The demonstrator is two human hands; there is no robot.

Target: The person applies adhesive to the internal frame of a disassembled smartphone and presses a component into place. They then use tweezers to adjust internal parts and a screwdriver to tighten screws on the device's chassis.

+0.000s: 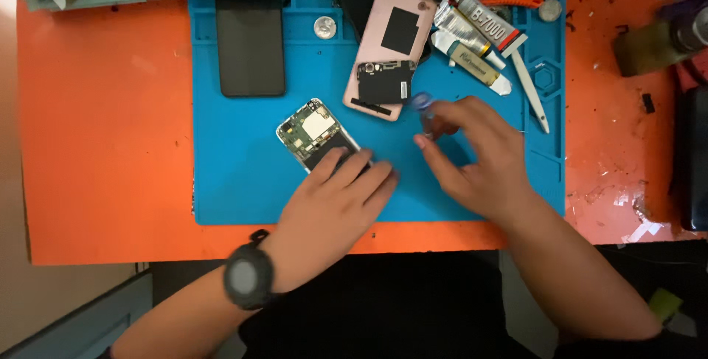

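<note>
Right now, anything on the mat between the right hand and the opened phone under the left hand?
Nothing visible. The left hand rests flat on the opened phone, covering its lower end. The right hand holds a small blurred blue tool just to the right; only bare blue mat lies between them.

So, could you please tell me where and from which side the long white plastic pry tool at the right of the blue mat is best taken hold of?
I would pinch the long white plastic pry tool across its narrow width near mid-length, coming from above and the right. It lies flat on the blue mat, thin and tapering toward its lower end, and the glue tubes crowd its upper left end.
</note>
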